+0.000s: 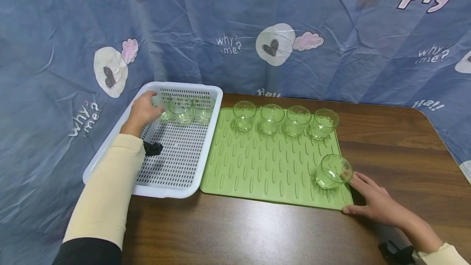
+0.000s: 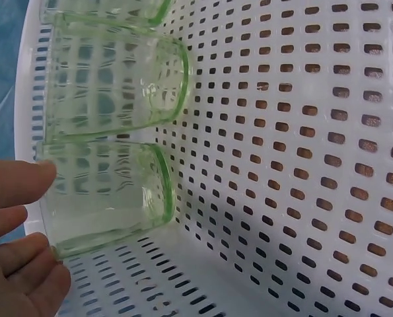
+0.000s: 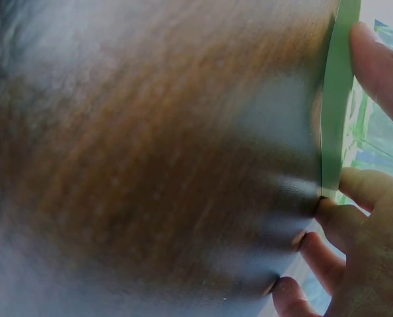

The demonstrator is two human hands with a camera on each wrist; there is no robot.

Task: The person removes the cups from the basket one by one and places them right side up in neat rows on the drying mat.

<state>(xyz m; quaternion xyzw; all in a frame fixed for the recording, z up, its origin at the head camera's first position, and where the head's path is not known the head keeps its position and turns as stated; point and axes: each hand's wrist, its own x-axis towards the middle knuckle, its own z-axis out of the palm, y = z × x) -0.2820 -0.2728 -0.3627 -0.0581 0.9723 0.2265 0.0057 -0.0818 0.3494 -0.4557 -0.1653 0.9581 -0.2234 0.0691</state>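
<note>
To the left of the green mat (image 1: 257, 171), in the white basket (image 1: 212, 144), the end glass (image 2: 110, 205) stands upright by the far wall. The left hand (image 1: 141, 111) is at its rim with the fingers bent, but I can't tell if they pinch it yet. The glass looks hard, smooth and fairly light. It could slip, and it might break if it fell, so the best hold would be around the sides, just under the rim.

Two more glasses (image 1: 181, 111) stand close beside it, on the side toward the mat. They and the basket wall leave little room for fingers.

On the mat, four glasses (image 1: 244, 116) stand in a row along its far edge. A fifth glass (image 1: 331, 173) is close to its near right corner. There the right hand (image 1: 375, 199) has its fingers spread, with the thumb on the mat's edge. I can't tell if it touches that glass. Under the mat is a brown table (image 1: 257, 232), and a blue cloth (image 1: 220, 11) hangs behind it.
</note>
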